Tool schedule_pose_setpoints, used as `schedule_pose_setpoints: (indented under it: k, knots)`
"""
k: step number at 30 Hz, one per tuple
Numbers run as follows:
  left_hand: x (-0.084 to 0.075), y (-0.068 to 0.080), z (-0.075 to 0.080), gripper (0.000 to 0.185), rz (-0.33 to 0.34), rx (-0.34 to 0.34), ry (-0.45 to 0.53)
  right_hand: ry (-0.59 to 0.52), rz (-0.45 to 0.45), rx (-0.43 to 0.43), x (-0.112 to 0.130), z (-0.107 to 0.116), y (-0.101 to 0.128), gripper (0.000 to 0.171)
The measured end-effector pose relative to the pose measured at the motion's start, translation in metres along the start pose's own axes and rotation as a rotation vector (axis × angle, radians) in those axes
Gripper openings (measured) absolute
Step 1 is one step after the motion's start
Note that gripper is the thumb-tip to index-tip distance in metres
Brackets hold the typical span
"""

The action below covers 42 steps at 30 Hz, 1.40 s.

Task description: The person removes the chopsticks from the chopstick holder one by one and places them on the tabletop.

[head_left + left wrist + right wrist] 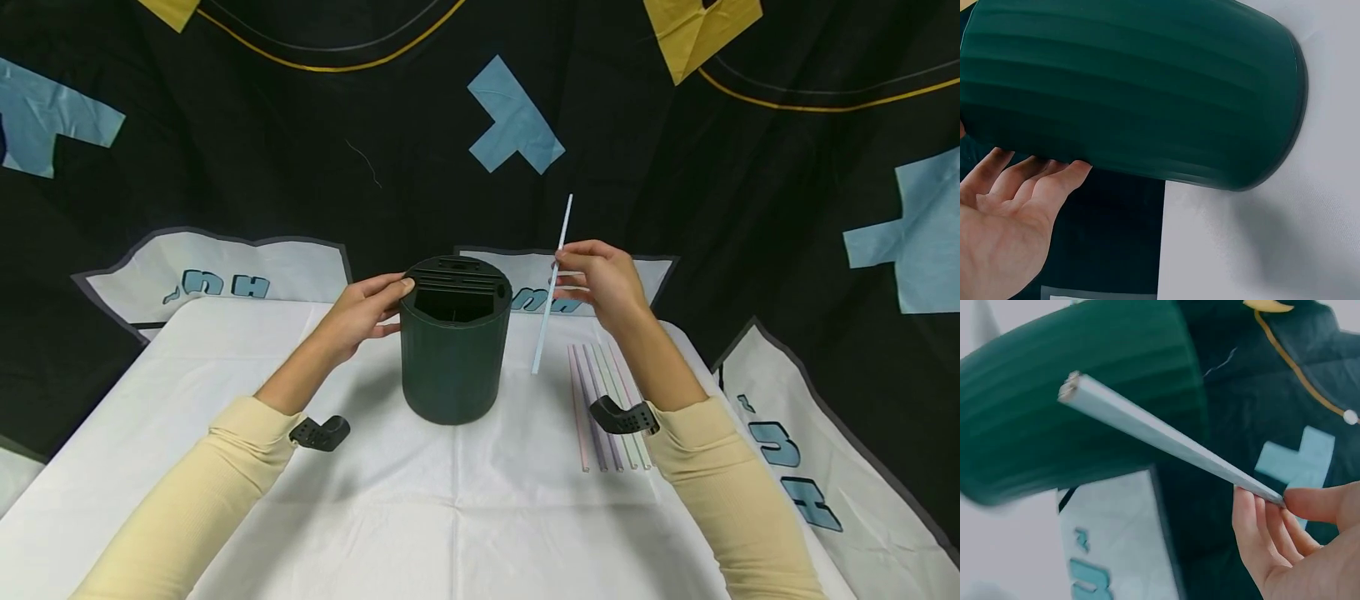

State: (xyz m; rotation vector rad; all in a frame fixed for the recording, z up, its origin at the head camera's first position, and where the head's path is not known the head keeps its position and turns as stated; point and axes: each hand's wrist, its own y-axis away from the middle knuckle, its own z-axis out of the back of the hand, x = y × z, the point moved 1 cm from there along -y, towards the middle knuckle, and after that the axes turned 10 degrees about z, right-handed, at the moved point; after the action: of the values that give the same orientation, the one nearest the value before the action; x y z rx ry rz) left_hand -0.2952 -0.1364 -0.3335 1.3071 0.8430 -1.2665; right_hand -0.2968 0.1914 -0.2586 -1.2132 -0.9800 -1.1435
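A dark green, round knife block (453,367) stands upright on the white-covered table, with narrow slots and a wide opening in its top. My left hand (367,308) holds it at the upper left, thumb at the rim and fingertips against the side; the ribbed wall (1135,94) fills much of the left wrist view. To the right of the block, my right hand (600,279) pinches a thin pale blue stick (551,292) between thumb and fingers. It is held steeply tilted, and the right wrist view shows the near end of the stick (1147,431).
Several thin pink, purple and green sticks (592,408) lie side by side on the table (360,517), partly below my right forearm. Behind the table hangs a black cloth (420,125) with blue and yellow patches.
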Motion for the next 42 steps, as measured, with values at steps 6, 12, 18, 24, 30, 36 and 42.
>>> schedule_pose_setpoints:
  k: [6,12,18,24,30,36,42]
  knots:
    - [0.0,-0.001,0.0,0.062,0.003,-0.002,0.002,0.142,-0.072,0.062,-0.032,0.015,-0.001,0.032]
    - [0.001,-0.002,0.0,0.061,0.005,-0.004,0.007,0.204,-0.131,0.113,-0.074,0.029,0.002,0.035]
    - [0.001,-0.002,0.0,0.06,0.008,-0.006,0.006,0.247,-0.167,0.142,-0.109,0.035,0.009,0.035]
    - [0.001,-0.002,0.001,0.061,0.01,-0.005,0.002,0.256,-0.185,0.174,-0.132,0.034,0.016,0.033]
    - [0.001,-0.002,0.001,0.061,-0.001,-0.004,-0.006,0.232,-0.239,0.18,-0.149,0.031,0.021,0.033]
    - [0.001,-0.001,0.0,0.06,-0.002,-0.003,-0.007,0.253,-0.283,0.16,-0.165,0.033,0.024,0.032]
    - [0.002,-0.001,0.001,0.059,-0.004,-0.01,-0.01,0.297,-0.265,0.16,-0.17,0.035,0.026,0.032]
